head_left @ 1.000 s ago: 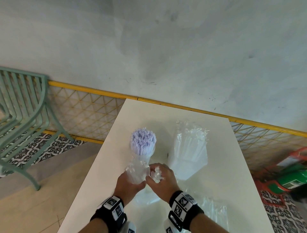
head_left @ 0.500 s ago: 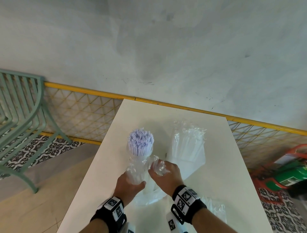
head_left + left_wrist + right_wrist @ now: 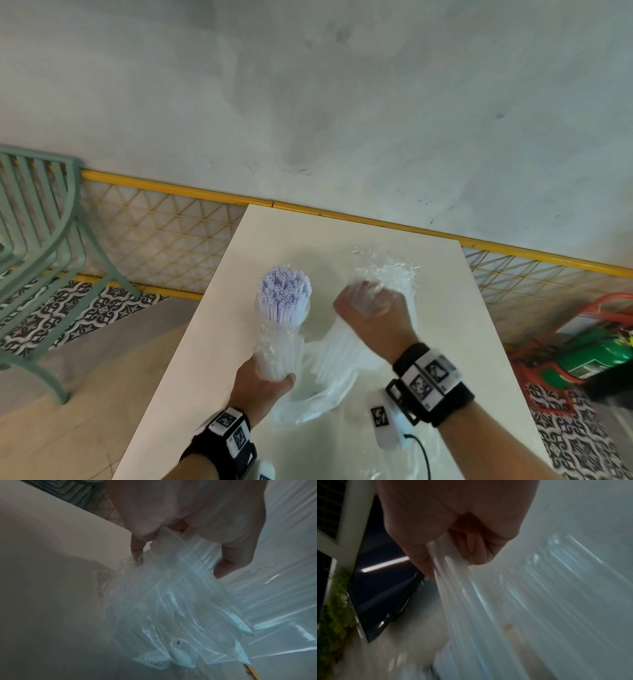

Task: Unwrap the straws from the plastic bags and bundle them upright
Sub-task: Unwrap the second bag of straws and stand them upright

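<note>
A bundle of pale lilac straws (image 3: 283,294) stands upright on the white table (image 3: 462,349), its lower half still in clear plastic. My left hand (image 3: 263,383) grips the wrapped base of that bundle. My right hand (image 3: 371,310) is raised to the right of the straws, fist closed on a clear plastic bag (image 3: 329,363) that stretches from it down toward the bundle's foot. In the left wrist view the fingers (image 3: 236,555) curl round crinkled plastic (image 3: 171,601) with straws inside. The right wrist view is blurred; my fingers (image 3: 476,547) clench a strip of plastic (image 3: 452,574).
A second clear bag of straws (image 3: 394,270) stands behind my right hand. Loose plastic (image 3: 404,462) lies near the table's front edge. A green metal chair (image 3: 41,240) is on the left, a yellow mesh fence (image 3: 154,233) behind, and green and red items (image 3: 599,356) on the floor at right.
My right hand has risen and moved right and away from the left hand, drawing the plastic bag out taut. The left hand keeps its hold on the bundle's base.
</note>
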`<control>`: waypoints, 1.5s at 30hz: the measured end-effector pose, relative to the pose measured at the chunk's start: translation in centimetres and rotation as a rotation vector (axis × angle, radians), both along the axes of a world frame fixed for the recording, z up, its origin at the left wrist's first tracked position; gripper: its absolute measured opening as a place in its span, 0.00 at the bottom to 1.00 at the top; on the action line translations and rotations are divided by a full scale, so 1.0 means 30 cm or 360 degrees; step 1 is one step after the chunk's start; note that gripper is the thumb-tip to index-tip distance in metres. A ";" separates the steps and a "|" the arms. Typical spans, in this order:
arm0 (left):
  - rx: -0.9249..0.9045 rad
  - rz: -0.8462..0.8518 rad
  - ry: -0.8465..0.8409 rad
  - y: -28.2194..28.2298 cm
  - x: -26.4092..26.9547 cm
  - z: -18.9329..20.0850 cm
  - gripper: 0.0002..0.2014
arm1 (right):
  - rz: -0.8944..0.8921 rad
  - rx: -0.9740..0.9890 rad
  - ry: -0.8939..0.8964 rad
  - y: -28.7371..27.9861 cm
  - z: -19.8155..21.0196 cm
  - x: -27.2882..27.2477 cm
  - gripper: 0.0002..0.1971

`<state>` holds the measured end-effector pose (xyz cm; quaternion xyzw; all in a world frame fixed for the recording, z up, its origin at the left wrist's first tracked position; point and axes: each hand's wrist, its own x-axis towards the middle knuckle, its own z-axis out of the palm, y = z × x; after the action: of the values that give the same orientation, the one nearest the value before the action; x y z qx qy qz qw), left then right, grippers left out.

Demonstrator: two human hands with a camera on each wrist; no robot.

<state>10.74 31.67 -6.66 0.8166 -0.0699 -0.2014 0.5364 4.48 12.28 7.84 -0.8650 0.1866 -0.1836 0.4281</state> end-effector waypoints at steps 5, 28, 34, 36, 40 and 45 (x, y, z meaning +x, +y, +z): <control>0.0037 0.0014 0.0045 0.001 0.011 -0.040 0.20 | -0.0097 -0.0230 -0.0181 -0.156 0.248 0.004 0.14; 0.0062 0.0039 0.0074 -0.001 0.018 -0.039 0.26 | -0.0076 -0.0333 0.0359 -0.388 -0.062 0.011 0.45; 0.0116 0.0051 0.0034 -0.005 0.011 -0.019 0.17 | -0.0080 -0.0468 -0.0256 -0.408 0.000 0.004 0.56; 0.0133 0.0038 0.0023 -0.005 0.011 -0.015 0.16 | 0.0108 -0.0777 -0.0090 -0.387 -0.023 0.010 0.50; 0.0125 0.0029 0.0051 0.000 0.012 -0.015 0.18 | 0.0380 -0.1202 0.0357 -0.346 -0.153 0.009 0.33; 0.0111 0.0042 0.0040 0.002 0.005 0.003 0.17 | 0.0347 -0.0735 0.0352 -0.344 -0.141 0.018 0.24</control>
<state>10.88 31.75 -6.57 0.8331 -0.0453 -0.2070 0.5109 5.02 1.95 3.63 -0.9695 0.0912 -0.0786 0.2137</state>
